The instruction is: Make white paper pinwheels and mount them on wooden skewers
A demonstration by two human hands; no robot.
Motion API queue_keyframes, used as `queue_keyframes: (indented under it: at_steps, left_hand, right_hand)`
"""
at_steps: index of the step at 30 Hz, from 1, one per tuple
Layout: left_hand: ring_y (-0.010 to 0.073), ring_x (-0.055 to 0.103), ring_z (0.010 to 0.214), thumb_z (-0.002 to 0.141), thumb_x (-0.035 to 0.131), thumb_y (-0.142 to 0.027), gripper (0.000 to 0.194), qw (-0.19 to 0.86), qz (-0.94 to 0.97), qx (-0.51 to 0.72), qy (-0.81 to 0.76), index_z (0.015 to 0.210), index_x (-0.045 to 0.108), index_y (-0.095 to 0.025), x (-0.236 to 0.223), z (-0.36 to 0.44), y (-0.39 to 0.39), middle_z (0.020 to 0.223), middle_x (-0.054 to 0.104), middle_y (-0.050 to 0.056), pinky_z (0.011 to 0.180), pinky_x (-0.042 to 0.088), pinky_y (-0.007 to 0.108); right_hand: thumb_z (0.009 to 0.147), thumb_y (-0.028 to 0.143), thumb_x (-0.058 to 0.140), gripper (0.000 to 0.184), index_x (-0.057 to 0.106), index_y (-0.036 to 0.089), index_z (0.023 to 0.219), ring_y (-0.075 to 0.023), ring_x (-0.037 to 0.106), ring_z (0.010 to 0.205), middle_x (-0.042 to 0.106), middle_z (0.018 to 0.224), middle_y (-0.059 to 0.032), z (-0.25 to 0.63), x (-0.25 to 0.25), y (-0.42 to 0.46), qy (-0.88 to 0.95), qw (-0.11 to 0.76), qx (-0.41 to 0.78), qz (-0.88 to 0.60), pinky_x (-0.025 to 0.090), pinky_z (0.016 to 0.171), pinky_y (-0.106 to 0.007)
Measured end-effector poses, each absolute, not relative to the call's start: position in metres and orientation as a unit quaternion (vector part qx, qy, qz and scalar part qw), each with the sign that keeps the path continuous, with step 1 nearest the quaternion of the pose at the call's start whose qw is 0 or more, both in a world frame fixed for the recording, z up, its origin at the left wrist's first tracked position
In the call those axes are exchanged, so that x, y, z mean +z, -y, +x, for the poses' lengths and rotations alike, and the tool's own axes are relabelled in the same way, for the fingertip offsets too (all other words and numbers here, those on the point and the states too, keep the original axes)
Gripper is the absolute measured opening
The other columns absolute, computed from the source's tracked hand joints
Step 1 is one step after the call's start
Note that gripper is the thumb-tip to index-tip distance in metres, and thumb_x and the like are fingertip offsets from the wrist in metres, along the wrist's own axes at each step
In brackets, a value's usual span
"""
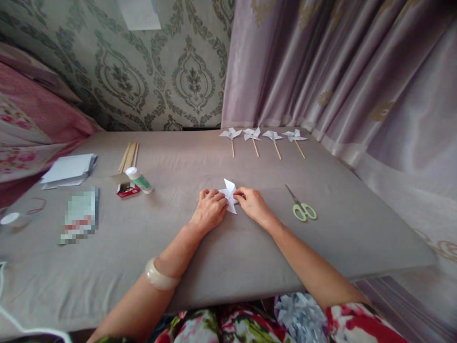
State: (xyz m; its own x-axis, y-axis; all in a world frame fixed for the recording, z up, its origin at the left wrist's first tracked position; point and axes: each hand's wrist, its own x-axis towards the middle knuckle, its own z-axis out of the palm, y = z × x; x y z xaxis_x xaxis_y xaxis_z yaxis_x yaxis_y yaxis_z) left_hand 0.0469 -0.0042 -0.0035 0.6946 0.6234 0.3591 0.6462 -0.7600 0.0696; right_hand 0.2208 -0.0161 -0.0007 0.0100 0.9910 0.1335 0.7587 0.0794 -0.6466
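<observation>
A white paper pinwheel [230, 189] without a stick lies on the cloth-covered table, between my two hands. My left hand [210, 207] is closed over its left side, fingers curled and pressing on the paper. My right hand [253, 204] pinches at its right side, thumb and fingertips together at a blade near the middle. Whether anything small sits between those fingertips is hidden. Right of my right hand rest scissors [303, 210] with green handles, blades pointing away from me.
Several finished pinwheels on sticks [273, 136] lie along the back. At left are wooden sticks [129, 157], a small red box [127, 189], a glue bottle [140, 180], stacked white paper [69, 169], a blurred packet [80, 214] and a white cap [13, 219]. A shiny silvery bundle [302, 314] shows below the table edge.
</observation>
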Motion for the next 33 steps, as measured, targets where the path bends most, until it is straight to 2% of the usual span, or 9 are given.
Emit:
queue_keyframes:
  at_steps: [11,33]
  left_hand:
    - [0.0229,0.054,0.094,0.09,0.046,-0.023,0.021,0.019,-0.919,-0.189,0.346,0.088,0.067,-0.019,-0.0057,0.0467,0.0036,0.091,0.067,0.007,0.085,0.031,0.042]
    - [0.0236,0.054,0.096,0.09,0.046,-0.023,0.022,0.016,-0.918,-0.18,0.353,0.096,0.066,-0.02,-0.0064,0.0468,0.0038,0.094,0.067,0.007,0.087,0.031,0.043]
  right_hand:
    - [0.083,0.014,0.058,0.012,0.069,0.016,0.087,-0.0168,0.065,0.082,0.071,0.09,-0.0088,0.2151,-0.0048,0.0175,0.68,0.259,0.168,-0.665,0.045,0.077,-0.026]
    - [0.082,0.015,0.06,0.008,0.067,0.017,0.085,-0.0177,0.064,0.085,0.07,0.09,-0.0076,0.2121,-0.0051,0.0151,0.686,0.23,0.148,-0.674,0.044,0.077,-0.025]
